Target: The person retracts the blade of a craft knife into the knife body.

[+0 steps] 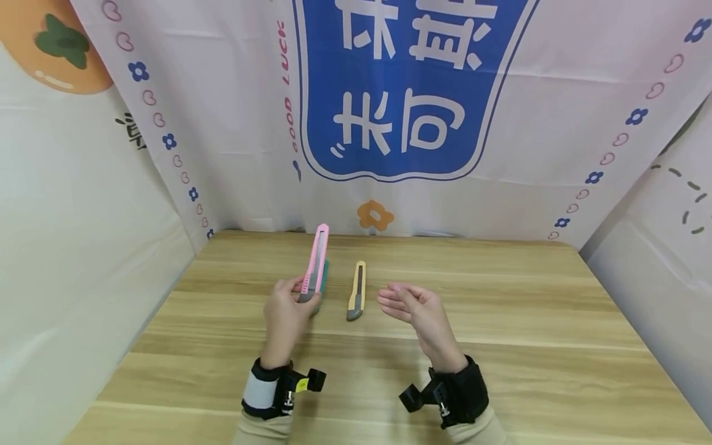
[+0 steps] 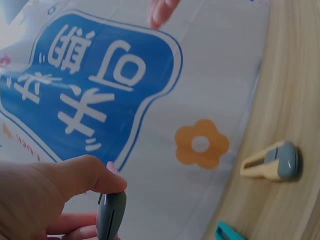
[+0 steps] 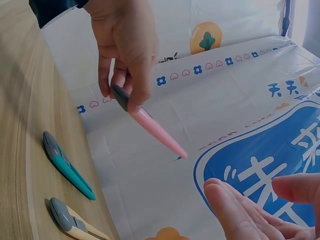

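Observation:
My left hand (image 1: 288,312) pinches a pink box cutter (image 1: 316,259) by its grey end, thumb on one side and fingers on the other. The right wrist view shows that cutter (image 3: 157,131) raised off the table, its pink end pointing away from the hand. Behind it on the wood lies a teal box cutter (image 3: 70,170), partly covered in the head view. A yellow box cutter (image 1: 357,290) with a grey end lies between the hands. My right hand (image 1: 414,309) hovers to the right of the yellow cutter, fingers extended and holding nothing.
The wooden table (image 1: 528,321) reaches back to a white printed cloth (image 1: 245,173) with a blue sign. White cloth also hangs at the left and right sides. Each wrist wears a black strap (image 1: 470,389) with a small camera.

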`<action>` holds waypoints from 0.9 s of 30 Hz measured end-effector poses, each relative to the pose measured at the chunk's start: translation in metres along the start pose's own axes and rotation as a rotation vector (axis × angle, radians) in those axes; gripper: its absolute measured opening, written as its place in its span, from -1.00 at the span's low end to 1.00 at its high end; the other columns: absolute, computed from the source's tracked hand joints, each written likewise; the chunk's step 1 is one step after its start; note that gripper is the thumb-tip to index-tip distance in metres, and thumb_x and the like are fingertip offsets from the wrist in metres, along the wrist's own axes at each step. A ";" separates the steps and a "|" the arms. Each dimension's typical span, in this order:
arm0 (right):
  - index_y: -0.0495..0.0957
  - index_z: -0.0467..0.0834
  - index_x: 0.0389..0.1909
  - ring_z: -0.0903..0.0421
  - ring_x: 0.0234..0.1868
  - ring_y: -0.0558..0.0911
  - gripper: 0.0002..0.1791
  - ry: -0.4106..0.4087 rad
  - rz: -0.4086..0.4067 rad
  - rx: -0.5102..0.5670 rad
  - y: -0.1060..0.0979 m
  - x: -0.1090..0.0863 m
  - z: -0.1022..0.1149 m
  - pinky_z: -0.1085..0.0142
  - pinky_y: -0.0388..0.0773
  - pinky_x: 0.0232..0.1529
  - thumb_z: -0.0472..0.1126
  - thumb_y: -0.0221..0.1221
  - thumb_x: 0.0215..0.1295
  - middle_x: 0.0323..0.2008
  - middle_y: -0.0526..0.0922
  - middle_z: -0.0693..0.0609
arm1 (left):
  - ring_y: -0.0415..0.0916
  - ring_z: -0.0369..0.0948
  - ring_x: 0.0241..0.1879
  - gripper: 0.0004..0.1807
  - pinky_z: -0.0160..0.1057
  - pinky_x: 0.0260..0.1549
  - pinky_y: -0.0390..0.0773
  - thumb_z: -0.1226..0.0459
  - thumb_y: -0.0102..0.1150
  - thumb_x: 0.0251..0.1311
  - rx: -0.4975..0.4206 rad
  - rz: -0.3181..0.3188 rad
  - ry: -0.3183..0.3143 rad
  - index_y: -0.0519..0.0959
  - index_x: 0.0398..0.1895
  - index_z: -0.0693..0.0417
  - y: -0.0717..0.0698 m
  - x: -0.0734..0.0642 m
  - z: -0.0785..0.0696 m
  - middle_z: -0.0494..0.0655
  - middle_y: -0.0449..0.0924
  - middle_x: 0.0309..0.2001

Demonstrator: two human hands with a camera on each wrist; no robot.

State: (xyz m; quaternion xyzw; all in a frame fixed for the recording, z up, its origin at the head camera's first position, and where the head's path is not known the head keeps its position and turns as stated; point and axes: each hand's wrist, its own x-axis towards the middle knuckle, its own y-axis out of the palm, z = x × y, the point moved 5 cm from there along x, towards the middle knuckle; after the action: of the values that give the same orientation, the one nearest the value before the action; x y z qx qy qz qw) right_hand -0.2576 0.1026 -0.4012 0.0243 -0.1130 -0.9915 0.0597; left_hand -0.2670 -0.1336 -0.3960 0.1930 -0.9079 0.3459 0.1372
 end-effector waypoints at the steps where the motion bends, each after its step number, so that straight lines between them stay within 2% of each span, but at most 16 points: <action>1: 0.45 -0.44 0.05 -0.05 -0.08 0.66 -0.62 0.002 -0.001 0.005 0.000 0.000 0.000 0.33 0.68 -0.12 -0.22 0.04 0.38 -0.07 0.65 -0.32 | 0.59 0.00 -0.43 -0.51 0.00 -0.46 0.62 0.34 0.37 -0.17 0.011 0.000 -0.003 0.59 -0.09 0.44 -0.001 0.001 0.003 0.25 0.57 -0.30; 7: 0.46 -0.45 0.04 -0.16 -0.02 0.61 -0.65 0.009 0.004 0.018 0.000 -0.001 0.000 0.34 0.68 -0.13 -0.25 0.01 0.39 -0.05 0.62 -0.38 | 0.53 0.05 -0.44 -0.52 0.01 -0.49 0.54 0.32 0.37 -0.14 0.098 -0.027 -0.014 0.60 -0.10 0.44 -0.006 0.008 0.025 0.28 0.57 -0.34; 12: 0.44 -0.46 0.05 -0.14 -0.03 0.62 -0.62 -0.001 0.013 0.010 0.000 -0.003 0.002 0.32 0.67 -0.10 -0.23 0.00 0.40 -0.07 0.65 -0.33 | 0.50 0.08 -0.42 -0.51 0.01 -0.49 0.49 0.32 0.37 -0.13 0.163 -0.027 -0.068 0.59 -0.07 0.42 -0.012 0.015 0.045 0.29 0.54 -0.33; 18: 0.42 -0.47 0.07 0.02 -0.13 0.68 -0.58 -0.004 0.015 0.007 -0.002 -0.004 0.003 0.33 0.68 -0.12 -0.19 0.02 0.39 -0.11 0.68 -0.29 | 0.50 0.15 -0.29 -0.49 0.07 -0.37 0.49 0.31 0.35 -0.09 0.236 0.035 -0.146 0.57 0.00 0.36 -0.011 0.022 0.064 0.34 0.54 -0.19; 23: 0.42 -0.48 0.07 -0.04 -0.09 0.66 -0.57 -0.007 0.017 -0.008 -0.004 -0.003 0.004 0.32 0.68 -0.12 -0.18 0.01 0.40 -0.11 0.68 -0.29 | 0.47 0.10 -0.27 -0.47 0.03 -0.35 0.52 0.24 0.36 -0.05 0.269 0.110 -0.243 0.55 0.03 0.32 -0.004 0.024 0.084 0.30 0.51 -0.15; 27: 0.42 -0.48 0.07 -0.07 -0.08 0.65 -0.56 -0.006 0.019 -0.006 -0.004 -0.002 0.004 0.31 0.68 -0.11 -0.17 0.01 0.40 -0.13 0.69 -0.25 | 0.47 0.12 -0.27 -0.48 0.07 -0.34 0.51 0.22 0.36 -0.04 0.294 0.126 -0.250 0.57 0.00 0.36 0.001 0.025 0.095 0.32 0.53 -0.18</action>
State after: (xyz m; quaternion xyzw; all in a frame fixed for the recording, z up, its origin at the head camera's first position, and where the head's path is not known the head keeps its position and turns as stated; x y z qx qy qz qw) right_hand -0.2561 0.1077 -0.3984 0.0199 -0.1106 -0.9913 0.0686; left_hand -0.3001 -0.2043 -0.4560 0.1950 -0.8678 0.4562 -0.0281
